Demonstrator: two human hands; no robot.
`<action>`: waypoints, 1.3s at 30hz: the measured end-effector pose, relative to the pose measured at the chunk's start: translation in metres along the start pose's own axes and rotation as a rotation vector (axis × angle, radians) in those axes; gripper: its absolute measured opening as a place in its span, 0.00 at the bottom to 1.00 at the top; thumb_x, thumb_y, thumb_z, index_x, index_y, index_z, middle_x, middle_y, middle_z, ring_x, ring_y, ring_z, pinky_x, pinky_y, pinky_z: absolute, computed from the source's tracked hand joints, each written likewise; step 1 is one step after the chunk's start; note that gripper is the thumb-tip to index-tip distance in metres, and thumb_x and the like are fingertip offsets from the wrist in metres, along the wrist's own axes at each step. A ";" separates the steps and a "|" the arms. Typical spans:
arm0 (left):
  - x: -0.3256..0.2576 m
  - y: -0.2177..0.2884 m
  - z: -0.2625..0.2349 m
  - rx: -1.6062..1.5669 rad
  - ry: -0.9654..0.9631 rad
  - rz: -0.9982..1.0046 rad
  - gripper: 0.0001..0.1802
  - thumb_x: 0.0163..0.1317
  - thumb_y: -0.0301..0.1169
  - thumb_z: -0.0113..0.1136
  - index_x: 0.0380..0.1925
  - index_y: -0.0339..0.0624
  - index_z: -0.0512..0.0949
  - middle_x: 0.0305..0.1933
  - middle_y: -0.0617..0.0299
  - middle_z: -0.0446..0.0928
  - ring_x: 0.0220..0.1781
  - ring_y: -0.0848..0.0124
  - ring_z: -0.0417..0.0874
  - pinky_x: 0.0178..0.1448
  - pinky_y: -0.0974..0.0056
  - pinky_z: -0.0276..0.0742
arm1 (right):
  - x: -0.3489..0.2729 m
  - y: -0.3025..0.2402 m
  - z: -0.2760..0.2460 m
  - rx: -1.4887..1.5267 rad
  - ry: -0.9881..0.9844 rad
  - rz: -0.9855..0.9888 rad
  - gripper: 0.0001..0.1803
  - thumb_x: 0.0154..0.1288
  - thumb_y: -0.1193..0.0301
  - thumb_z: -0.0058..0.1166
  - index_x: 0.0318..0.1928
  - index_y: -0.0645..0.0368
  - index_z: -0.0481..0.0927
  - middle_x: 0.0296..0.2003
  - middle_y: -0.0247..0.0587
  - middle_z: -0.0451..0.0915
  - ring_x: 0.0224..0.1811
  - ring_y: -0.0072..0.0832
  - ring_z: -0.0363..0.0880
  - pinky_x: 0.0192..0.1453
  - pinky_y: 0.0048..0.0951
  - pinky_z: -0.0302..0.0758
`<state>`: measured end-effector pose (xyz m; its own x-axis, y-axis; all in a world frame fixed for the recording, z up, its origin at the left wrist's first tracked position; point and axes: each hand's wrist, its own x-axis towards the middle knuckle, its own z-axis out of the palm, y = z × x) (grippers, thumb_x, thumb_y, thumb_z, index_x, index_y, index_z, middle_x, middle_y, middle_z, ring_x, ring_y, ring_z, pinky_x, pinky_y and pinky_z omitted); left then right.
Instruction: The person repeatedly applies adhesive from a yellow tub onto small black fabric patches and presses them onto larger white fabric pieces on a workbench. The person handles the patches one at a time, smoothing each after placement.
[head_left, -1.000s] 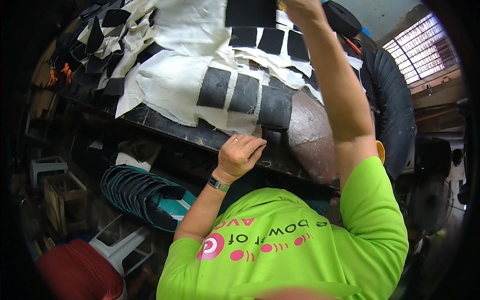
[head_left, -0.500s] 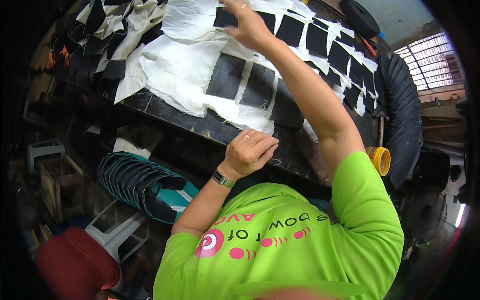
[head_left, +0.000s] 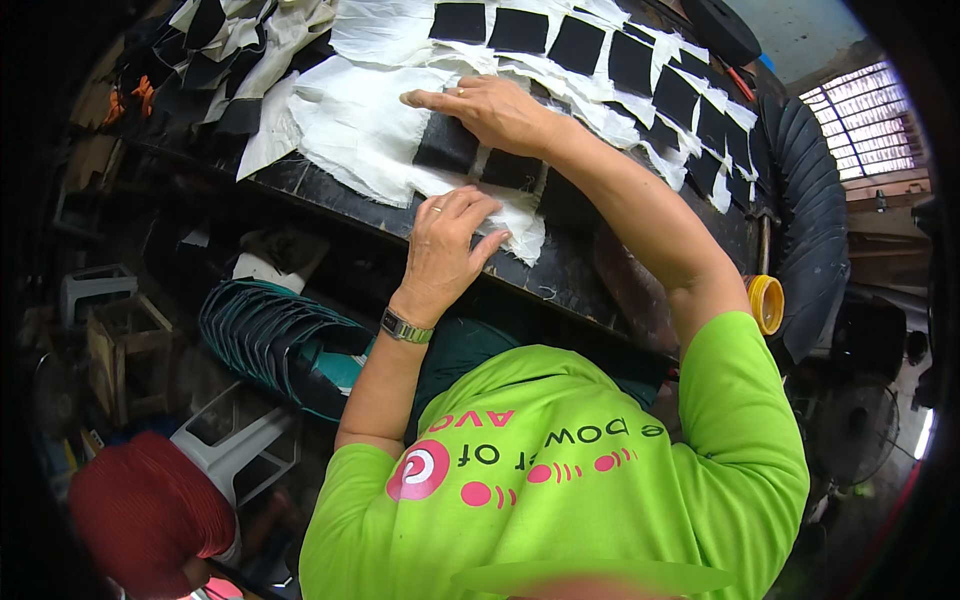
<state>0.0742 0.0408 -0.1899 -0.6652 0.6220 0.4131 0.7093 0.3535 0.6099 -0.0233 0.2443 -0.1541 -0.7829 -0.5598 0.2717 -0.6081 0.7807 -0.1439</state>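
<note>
A barred window (head_left: 868,125) lets daylight in at right; a white plastic stool (head_left: 232,445) stands below.

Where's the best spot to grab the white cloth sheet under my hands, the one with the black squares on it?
Probably the frayed near corner of the white cloth sheet, beside the left hand. It lies close to the table edge, free of black squares, so fingers coming from the near side could pinch it. The right hand presses the middle flat, so lifting there looks harder.

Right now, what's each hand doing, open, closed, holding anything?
Left hand: open, fingers loosely curled, resting on the white cloth at the table edge.
Right hand: open, flat, pressing a black patch on the cloth.
</note>
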 end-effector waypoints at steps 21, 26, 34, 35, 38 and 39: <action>0.014 0.009 -0.013 -0.142 0.082 -0.186 0.48 0.62 0.40 0.75 0.76 0.41 0.59 0.74 0.42 0.62 0.51 0.60 0.88 0.48 0.59 0.87 | 0.027 -0.016 -0.064 0.565 0.523 0.177 0.38 0.64 0.81 0.61 0.74 0.52 0.66 0.39 0.41 0.83 0.39 0.30 0.82 0.45 0.29 0.78; 0.046 -0.015 -0.023 -0.472 -0.037 -0.643 0.55 0.64 0.40 0.75 0.79 0.34 0.47 0.63 0.38 0.74 0.31 0.67 0.88 0.32 0.64 0.85 | 0.010 -0.035 -0.110 1.089 0.754 0.066 0.47 0.64 0.92 0.51 0.80 0.49 0.56 0.44 0.31 0.72 0.45 0.16 0.73 0.52 0.19 0.72; 0.051 -0.045 -0.027 -0.550 0.024 -0.649 0.52 0.64 0.38 0.74 0.79 0.41 0.51 0.50 0.48 0.82 0.30 0.68 0.89 0.28 0.69 0.82 | -0.111 -0.064 -0.178 0.610 1.122 0.298 0.39 0.67 0.91 0.53 0.76 0.57 0.62 0.39 0.37 0.84 0.43 0.25 0.86 0.45 0.21 0.83; 0.051 -0.048 -0.027 -0.506 0.039 -0.657 0.49 0.65 0.37 0.73 0.79 0.42 0.54 0.53 0.49 0.81 0.32 0.68 0.89 0.29 0.69 0.82 | -0.136 -0.065 -0.185 0.803 1.074 0.219 0.37 0.68 0.90 0.54 0.75 0.58 0.62 0.41 0.39 0.84 0.44 0.26 0.86 0.47 0.22 0.83; 0.053 -0.044 -0.020 -0.315 0.267 -0.356 0.35 0.66 0.32 0.71 0.72 0.43 0.69 0.60 0.53 0.77 0.38 0.72 0.88 0.34 0.71 0.83 | -0.205 -0.073 -0.166 0.957 1.068 0.443 0.32 0.71 0.81 0.57 0.73 0.61 0.65 0.49 0.44 0.82 0.49 0.28 0.83 0.54 0.30 0.80; 0.051 -0.036 -0.015 -0.248 0.334 -0.200 0.29 0.67 0.30 0.70 0.67 0.40 0.74 0.61 0.55 0.76 0.38 0.74 0.87 0.34 0.71 0.82 | -0.231 -0.082 -0.155 0.958 0.996 0.525 0.29 0.74 0.72 0.59 0.72 0.61 0.67 0.48 0.42 0.81 0.49 0.27 0.80 0.53 0.32 0.75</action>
<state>0.0110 0.0498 -0.1807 -0.8511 0.2845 0.4412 0.5089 0.2409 0.8264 0.2279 0.3528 -0.0579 -0.7659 0.4488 0.4605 -0.4536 0.1306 -0.8816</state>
